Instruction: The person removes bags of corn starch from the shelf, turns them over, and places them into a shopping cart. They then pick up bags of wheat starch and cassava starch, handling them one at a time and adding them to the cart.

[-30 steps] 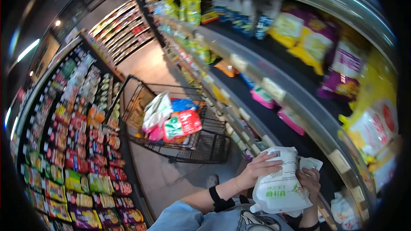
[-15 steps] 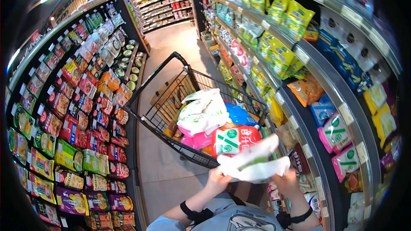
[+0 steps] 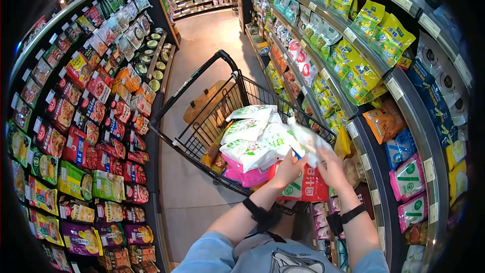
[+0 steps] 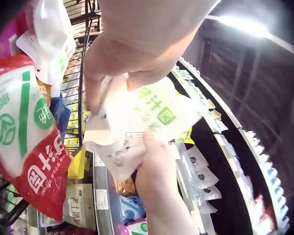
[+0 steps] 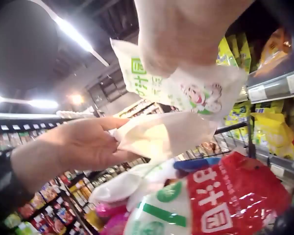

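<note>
Both hands hold a white plastic packet with green lettering point(image 3: 309, 143) above the near right part of the shopping cart's load. My left hand point(image 3: 287, 171) pinches one edge between thumb and fingers, as the right wrist view shows clearly. On the packet's other side, my right hand point(image 3: 331, 166) grips it, its fingers partly hidden in its own wrist view. The packet is tilted, with its printed face point(image 4: 159, 105) and a small cartoon figure point(image 5: 198, 95) visible. Just below the hands lies a red and white bag point(image 3: 303, 184); several white packets point(image 3: 250, 141) are heaped beside it.
The black wire cart point(image 3: 202, 144) stands ahead, with pink bags point(image 3: 245, 174) under the white ones. Packed shelves point(image 3: 348, 78) run close along my right, and a rack of food packs point(image 3: 96, 156) lines the left. Tiled floor point(image 3: 204, 45) stretches down the aisle.
My hands have brought the white packet from beside the right shelf, leftward and forward over the cart. The head view has swung from the shelf toward the cart and aisle.
</note>
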Available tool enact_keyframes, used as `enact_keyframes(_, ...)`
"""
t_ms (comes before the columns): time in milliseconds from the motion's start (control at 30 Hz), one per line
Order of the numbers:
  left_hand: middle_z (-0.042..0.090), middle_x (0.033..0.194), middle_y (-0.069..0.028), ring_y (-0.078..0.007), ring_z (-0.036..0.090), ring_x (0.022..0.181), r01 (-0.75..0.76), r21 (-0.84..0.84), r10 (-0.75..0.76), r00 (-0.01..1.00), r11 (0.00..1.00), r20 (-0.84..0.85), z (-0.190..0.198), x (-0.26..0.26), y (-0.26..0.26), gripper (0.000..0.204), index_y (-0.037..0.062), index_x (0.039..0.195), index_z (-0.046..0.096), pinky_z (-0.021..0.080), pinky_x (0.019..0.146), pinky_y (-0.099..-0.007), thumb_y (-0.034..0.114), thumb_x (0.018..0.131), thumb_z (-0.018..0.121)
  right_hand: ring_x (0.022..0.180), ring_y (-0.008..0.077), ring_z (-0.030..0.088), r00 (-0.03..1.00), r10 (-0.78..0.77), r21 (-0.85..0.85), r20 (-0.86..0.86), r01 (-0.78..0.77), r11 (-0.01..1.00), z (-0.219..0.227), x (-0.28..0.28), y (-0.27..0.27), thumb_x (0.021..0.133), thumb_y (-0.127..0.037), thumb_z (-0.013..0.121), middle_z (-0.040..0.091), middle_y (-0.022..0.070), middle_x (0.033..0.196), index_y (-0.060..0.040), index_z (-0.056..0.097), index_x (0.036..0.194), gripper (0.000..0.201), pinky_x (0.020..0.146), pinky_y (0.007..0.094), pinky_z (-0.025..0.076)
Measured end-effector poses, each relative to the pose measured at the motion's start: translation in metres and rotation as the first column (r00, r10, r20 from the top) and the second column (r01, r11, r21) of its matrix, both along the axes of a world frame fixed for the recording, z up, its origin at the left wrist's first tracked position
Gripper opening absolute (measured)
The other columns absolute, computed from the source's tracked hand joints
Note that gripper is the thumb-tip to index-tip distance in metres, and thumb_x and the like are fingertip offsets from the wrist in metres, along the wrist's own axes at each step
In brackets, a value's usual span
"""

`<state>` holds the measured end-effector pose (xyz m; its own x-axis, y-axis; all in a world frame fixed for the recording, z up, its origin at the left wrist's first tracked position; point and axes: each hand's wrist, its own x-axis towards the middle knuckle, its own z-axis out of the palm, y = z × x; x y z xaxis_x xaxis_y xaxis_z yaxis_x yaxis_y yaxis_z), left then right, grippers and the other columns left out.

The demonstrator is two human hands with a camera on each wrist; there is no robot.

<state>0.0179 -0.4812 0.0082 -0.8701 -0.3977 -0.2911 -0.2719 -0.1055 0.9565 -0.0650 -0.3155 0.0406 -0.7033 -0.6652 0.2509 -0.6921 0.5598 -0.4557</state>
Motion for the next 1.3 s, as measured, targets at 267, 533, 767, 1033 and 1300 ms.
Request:
enact_keyframes(267,0.046,0.131,-0.0199,-0.0378,0.041,0.123,-0.004,-0.966,0.002,1.000,0.259,-0.004,0.014,0.074,-0.059,0.060,0.0070,0.129,0.048,0.032,0.102,-0.0488,0.017,0.073,0.065,0.123,0.0374,0.043,0.960,-0.040,-0.065,0.277,0.061,0.996,-0.002,0.033,0.021,0.082,-0.008,0.060,0.041,0.0232,0.135,-0.0031,0.049,0.127,0.046,0.103,0.0388,0.035)
enact_keyframes(533,0.056,0.117,-0.0197,-0.0393,0.053,0.108,0.260,-0.917,0.083,0.951,0.302,0.297,-0.017,0.049,-0.101,0.061,0.0064,0.132,0.043,0.048,0.086,-0.0430,0.021,0.077,0.065,0.108,0.0314,0.056,0.919,-0.106,-0.126,0.380,0.165,0.978,0.019,0.081,0.062,0.083,-0.006,0.059,0.058,0.0188,0.117,0.0007,0.061,0.108,0.025,0.091,0.0356,0.044)
enact_keyframes(767,0.067,0.092,-0.0140,-0.0242,0.064,0.088,-0.087,-0.645,0.023,0.994,0.759,-0.108,0.068,0.122,-0.131,0.038,0.0049,0.119,0.056,0.050,0.076,-0.0364,0.016,0.083,0.065,0.097,0.0263,0.061,0.810,-0.184,-0.152,0.557,0.317,0.936,0.033,0.116,0.090,0.085,-0.003,0.056,0.063,0.0161,0.103,0.0020,0.061,0.106,0.022,0.084,0.0318,0.047)
enact_keyframes(1033,0.057,0.120,-0.0098,-0.0209,0.059,0.104,-0.186,0.470,0.351,0.889,0.863,-0.293,0.108,0.134,-0.089,0.040,0.0051,0.128,0.043,0.051,0.084,-0.0360,0.021,0.093,0.053,0.093,0.0160,0.062,0.686,0.120,-0.311,0.718,0.161,0.937,0.061,0.123,0.044,0.091,-0.013,0.055,0.067,0.0107,0.099,-0.0011,0.062,0.110,0.023,0.082,0.0278,0.047)
enact_keyframes(1300,0.040,0.139,-0.0087,-0.0302,0.042,0.126,0.364,0.763,0.037,0.891,0.535,-0.452,0.096,0.112,-0.003,0.058,0.0114,0.142,0.023,0.036,0.102,-0.0501,0.037,0.094,0.046,0.116,0.0191,0.050,0.188,0.528,-0.526,0.828,0.588,0.614,0.059,0.122,0.009,0.082,-0.041,0.066,0.052,0.0025,0.128,-0.0120,0.036,0.136,0.068,0.097,0.0393,0.039)
